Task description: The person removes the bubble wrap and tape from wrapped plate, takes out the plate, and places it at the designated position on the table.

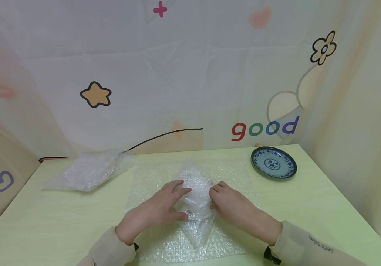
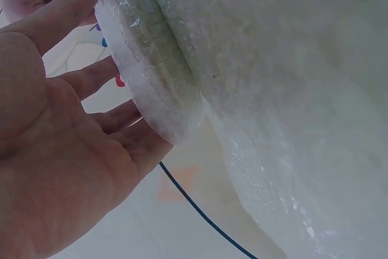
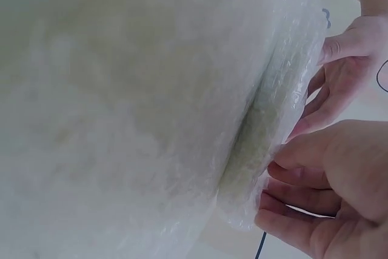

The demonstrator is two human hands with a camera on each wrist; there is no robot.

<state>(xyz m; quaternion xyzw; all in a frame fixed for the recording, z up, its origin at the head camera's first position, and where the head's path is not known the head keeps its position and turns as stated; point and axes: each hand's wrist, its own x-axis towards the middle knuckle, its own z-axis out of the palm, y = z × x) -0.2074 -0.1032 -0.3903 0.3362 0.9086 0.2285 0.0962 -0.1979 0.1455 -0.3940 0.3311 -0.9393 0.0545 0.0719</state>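
A sheet of bubble wrap (image 1: 164, 240) lies flat at the middle of the table. On it rests a bundle of folded bubble wrap (image 1: 195, 194), with pointed flaps at its far and near ends. Faint dark marks show through the layers; what is inside cannot be made out. My left hand (image 1: 158, 208) rests against the bundle's left side, fingers spread and fairly straight, as the left wrist view also shows along the padded edge (image 2: 151, 77). At the right side, my right hand (image 1: 233, 203) has its fingers curled and pinches the bubble wrap (image 3: 260, 131).
A blue-patterned plate with a dark rim (image 1: 272, 162) stands at the back right of the table. Toward the back left lies another bubble-wrapped package (image 1: 88, 170). A printed curtain (image 1: 177, 74) hangs behind the pale green table (image 1: 313, 207).
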